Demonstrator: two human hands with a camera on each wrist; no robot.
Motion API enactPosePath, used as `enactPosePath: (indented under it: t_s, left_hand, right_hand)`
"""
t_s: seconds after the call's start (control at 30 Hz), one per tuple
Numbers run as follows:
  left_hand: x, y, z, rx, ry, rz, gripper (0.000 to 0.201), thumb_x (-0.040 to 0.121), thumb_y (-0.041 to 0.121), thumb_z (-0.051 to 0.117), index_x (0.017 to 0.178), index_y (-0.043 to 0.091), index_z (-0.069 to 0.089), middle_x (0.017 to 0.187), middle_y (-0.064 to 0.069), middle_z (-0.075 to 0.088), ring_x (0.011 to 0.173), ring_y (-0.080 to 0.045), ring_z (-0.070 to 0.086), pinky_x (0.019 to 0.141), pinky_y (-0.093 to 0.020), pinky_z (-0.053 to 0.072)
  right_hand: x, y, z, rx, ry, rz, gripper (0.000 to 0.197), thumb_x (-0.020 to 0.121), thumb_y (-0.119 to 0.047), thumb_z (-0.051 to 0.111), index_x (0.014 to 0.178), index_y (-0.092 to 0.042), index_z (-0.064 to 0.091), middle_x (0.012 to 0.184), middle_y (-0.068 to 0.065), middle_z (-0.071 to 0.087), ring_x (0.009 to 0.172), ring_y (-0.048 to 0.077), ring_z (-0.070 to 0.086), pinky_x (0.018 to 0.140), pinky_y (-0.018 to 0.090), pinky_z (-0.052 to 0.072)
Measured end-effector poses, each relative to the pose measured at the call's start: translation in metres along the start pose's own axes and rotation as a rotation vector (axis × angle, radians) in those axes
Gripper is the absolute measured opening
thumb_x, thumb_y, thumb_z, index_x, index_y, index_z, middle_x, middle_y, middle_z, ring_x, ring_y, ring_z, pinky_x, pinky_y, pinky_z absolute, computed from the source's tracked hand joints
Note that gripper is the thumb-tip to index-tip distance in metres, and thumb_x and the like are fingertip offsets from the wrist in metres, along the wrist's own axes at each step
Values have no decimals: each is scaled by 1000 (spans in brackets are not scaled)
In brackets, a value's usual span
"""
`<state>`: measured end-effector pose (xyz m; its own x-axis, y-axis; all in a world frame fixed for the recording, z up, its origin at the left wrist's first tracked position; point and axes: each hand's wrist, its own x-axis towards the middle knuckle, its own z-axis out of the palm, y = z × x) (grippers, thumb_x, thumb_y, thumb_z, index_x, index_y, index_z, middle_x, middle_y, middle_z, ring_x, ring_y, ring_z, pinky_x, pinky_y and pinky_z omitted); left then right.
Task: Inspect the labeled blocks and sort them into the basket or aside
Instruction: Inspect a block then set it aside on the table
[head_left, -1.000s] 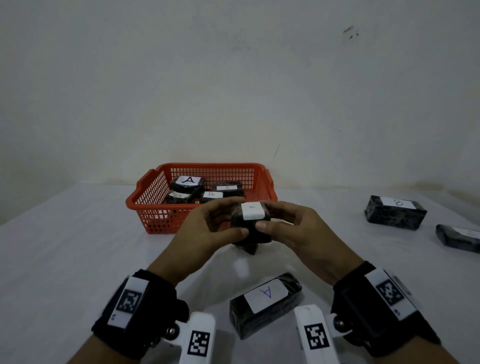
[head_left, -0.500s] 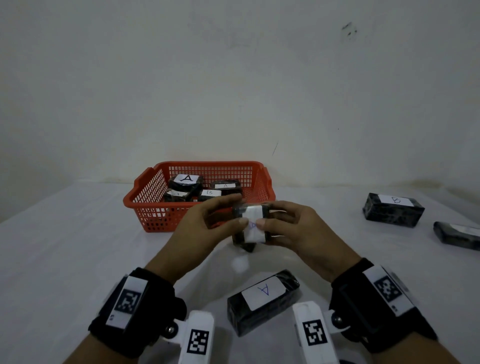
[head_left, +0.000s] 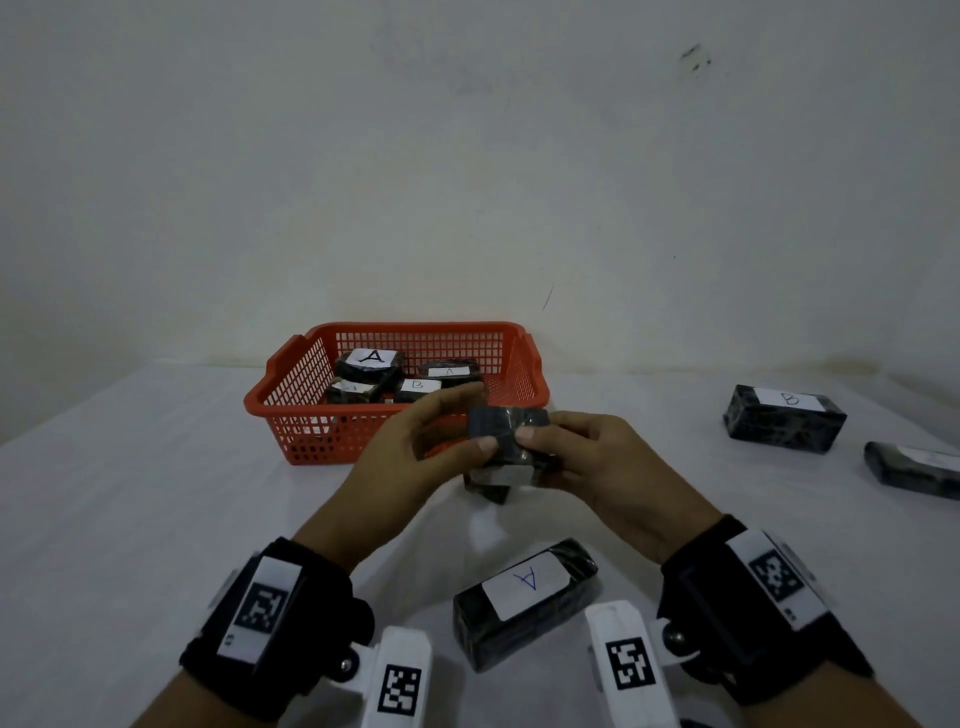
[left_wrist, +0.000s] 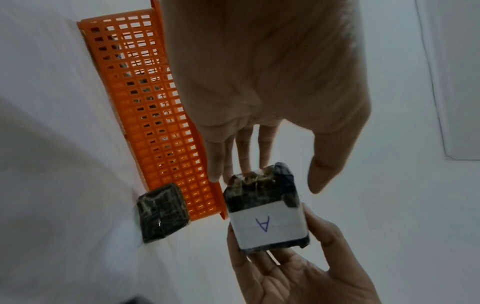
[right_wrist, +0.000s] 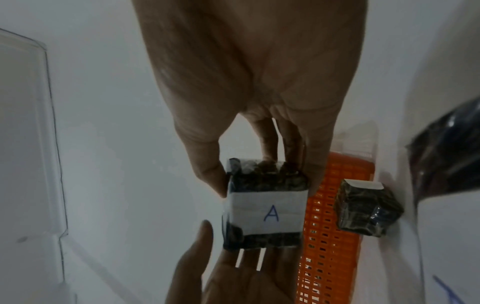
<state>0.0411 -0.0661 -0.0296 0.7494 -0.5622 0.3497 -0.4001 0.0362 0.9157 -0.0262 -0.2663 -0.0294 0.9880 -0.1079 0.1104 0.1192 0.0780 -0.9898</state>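
Both the left hand (head_left: 410, 457) and right hand (head_left: 587, 462) are pinching an A block (head_left: 511, 441), basket (head_left: 291, 410) sitting at 11 o'clock.

**Letters on the block labels**

The held block (right_wrist: 265, 207) carries a white paper label with a blue "A", readable in both wrist views. On the table, the nearest block (head_left: 524, 603) bears an "A" label. In the orange basket (head_left: 291, 384), one block's label (head_left: 372, 357) reads "A", another (head_left: 450, 371) a small "A", and a third (head_left: 417, 385) "B". The block at right (head_left: 784, 418) shows "B". The far-right block's label (head_left: 930, 457) is unreadable. The wrist tags (head_left: 260, 608) show square coded patterns.
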Motion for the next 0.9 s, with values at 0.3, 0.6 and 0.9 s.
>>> enactPosePath:
  t_s: [0.3, 0.6, 0.9]
  left_hand:
    - [0, 1, 2, 50, 2, -6, 25, 87, 18, 73, 112, 17, 73, 109, 4, 77, 102, -9, 74, 87, -22, 59]
    - [1, -2, 0, 6, -8, -66, 26, 92, 25, 66, 114, 14, 73, 111, -1, 77, 105, -15, 74, 94, -35, 58]
    - [5, 2, 0, -280, 22, -195, 35, 88, 31, 60, 108, 5, 71, 109, -15, 76, 107, -31, 72, 88, -39, 60]
  right_hand:
    - [6, 5, -1, -21, 40, -45, 43, 82, -28, 77, 112, 3, 74, 107, 21, 78, 98, 32, 76, 88, 35, 62]
    - [5, 7, -1, -58, -17, -66, 32, 86, -15, 77, 115, -2, 73, 111, 19, 78, 105, 34, 75, 96, 42, 61]
    - [4, 2, -6, -70, -93, -99, 54, 71, -21, 92, 121, -18, 72, 124, 8, 74, 116, 27, 72, 103, 44, 56]
